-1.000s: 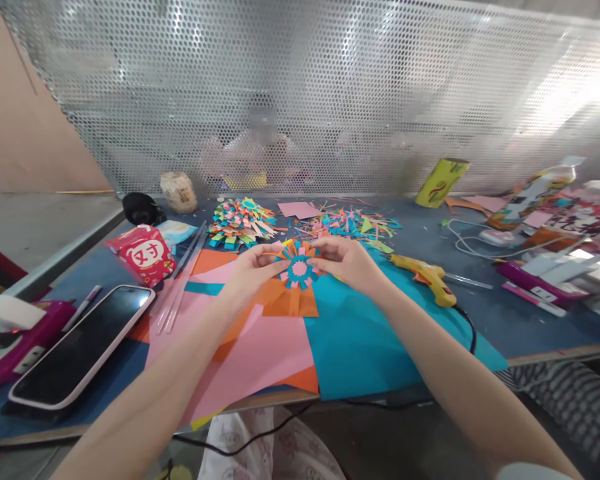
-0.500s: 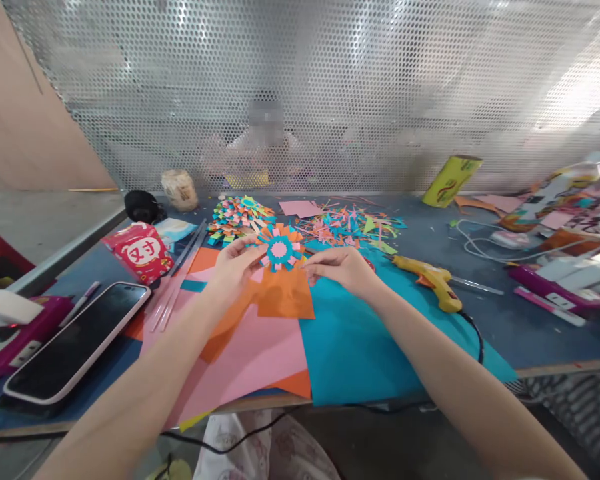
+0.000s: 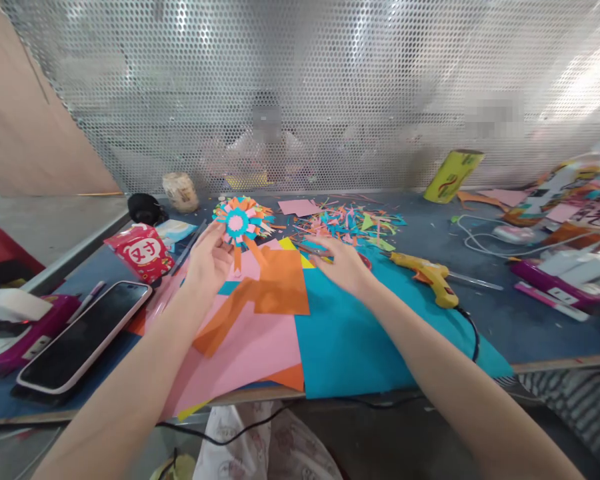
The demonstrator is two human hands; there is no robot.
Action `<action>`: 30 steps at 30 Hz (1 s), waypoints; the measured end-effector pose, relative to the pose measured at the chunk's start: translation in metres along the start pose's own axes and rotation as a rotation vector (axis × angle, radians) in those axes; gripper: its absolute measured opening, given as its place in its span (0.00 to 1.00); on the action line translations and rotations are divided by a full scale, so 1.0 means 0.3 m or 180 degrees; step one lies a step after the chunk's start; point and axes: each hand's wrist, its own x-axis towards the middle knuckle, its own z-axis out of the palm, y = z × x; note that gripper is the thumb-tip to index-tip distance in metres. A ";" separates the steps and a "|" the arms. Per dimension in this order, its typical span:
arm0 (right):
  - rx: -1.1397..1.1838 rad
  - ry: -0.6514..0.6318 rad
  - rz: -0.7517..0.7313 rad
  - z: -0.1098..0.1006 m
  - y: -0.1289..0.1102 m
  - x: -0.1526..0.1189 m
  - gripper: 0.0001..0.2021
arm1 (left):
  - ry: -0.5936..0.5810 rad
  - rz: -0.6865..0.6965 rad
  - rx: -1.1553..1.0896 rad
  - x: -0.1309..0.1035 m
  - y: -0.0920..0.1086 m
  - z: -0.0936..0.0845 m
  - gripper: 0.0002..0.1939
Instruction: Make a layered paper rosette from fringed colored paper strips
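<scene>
My left hand (image 3: pixel 211 259) has its fingers closed at the edge of a layered paper flower (image 3: pixel 238 224), which is blue and orange with a pink centre. That flower is in front of a pile of fringed paper pieces (image 3: pixel 266 225). My right hand (image 3: pixel 339 263) is over the scissors (image 3: pixel 311 249), with its fingers stretched out and apart. Part of the scissors is hidden under that hand. Between the hands lies an orange paper sheet (image 3: pixel 283 283), on top of pink paper (image 3: pixel 250 353) and beside blue paper (image 3: pixel 350 347).
A yellow glue gun (image 3: pixel 430 272) lies at right. Paper scraps (image 3: pixel 350 223) are heaped behind my right hand. At left are a phone (image 3: pixel 87 337), a red packet (image 3: pixel 141 252) and a power strip (image 3: pixel 60 317). A perforated metal panel (image 3: pixel 330 80) stands behind.
My left hand has carried the paper flower left and away from me, to the pile. My right hand has opened out over the scissors, apart from the flower.
</scene>
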 end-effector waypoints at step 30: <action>0.2573 0.0203 0.1030 0.039 -0.065 -0.025 0.15 | -0.1545 0.0263 0.3072 -0.177 -0.096 -0.067 0.26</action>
